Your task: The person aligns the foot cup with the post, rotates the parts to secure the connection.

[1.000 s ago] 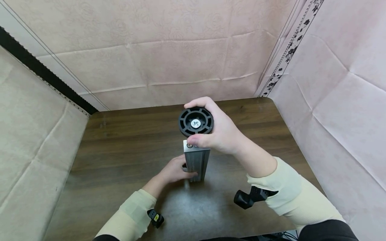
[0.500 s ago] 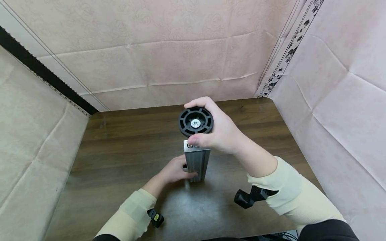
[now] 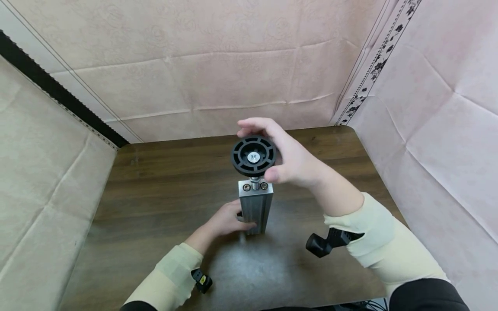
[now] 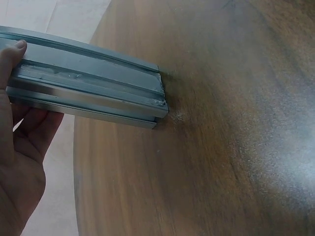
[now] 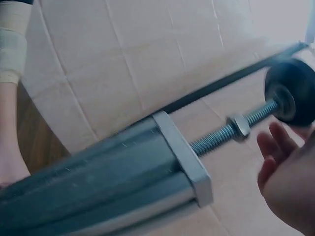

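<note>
An aluminium profile (image 3: 255,210) stands upright on the table, a metal end plate with two screws on its top. From the plate rises a threaded rod (image 5: 216,140) with a hex nut (image 5: 239,127), capped by a round black levelling foot (image 3: 242,159). My left hand (image 3: 227,221) grips the profile low down; its thumb lies across one face in the left wrist view. Beside the foot is my right hand (image 3: 289,157), fingers loosely bent around its far side and thumb off the rim. Those fingers sit just below the foot in the right wrist view.
The wooden table (image 3: 163,172) has a rounded far corner at the right. Pale cloth (image 3: 218,82) hangs behind it and on both sides. Dark cables (image 3: 375,305) show past the near edge at lower right.
My right hand's thumb has come off the front of the foot, and the hand has spread slightly. The rod and both plate screws now show. The left hand has stayed put.
</note>
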`<state>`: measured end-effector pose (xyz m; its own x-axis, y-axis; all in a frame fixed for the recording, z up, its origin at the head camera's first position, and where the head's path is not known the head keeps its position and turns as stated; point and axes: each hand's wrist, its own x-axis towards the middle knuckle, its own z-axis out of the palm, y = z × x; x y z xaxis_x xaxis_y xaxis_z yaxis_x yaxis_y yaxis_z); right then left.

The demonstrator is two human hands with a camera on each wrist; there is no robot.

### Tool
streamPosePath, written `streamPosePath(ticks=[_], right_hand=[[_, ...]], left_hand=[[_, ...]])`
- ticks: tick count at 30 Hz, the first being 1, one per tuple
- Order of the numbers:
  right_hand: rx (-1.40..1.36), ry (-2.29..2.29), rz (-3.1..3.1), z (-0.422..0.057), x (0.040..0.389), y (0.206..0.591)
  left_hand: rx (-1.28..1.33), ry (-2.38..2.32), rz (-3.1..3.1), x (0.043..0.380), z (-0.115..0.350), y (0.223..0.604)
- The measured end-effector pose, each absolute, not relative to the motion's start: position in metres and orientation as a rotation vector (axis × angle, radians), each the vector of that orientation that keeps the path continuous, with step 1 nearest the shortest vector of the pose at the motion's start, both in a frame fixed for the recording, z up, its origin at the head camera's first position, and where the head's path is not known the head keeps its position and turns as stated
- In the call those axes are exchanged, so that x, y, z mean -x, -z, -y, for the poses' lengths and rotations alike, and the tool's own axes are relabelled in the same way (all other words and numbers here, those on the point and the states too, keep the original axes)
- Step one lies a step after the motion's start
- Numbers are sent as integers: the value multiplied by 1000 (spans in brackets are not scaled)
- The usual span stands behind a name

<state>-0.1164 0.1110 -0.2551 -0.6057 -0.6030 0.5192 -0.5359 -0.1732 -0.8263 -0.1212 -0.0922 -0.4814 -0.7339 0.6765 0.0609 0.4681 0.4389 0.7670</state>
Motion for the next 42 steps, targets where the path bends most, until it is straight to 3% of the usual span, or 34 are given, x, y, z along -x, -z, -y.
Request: streamPosePath(ticks=[6,19,42], right_hand=[[1544,1719,-1717,-117,138,250],[1516,1545,-1426,-115,158,240],[1542,1524,-1392,-110,163,246]], left_hand=[[-964,-1140,-2450,121,91,483],[-897,-1149,-2411,120,90,480],[-854,-1179,-2371,123,93,480]])
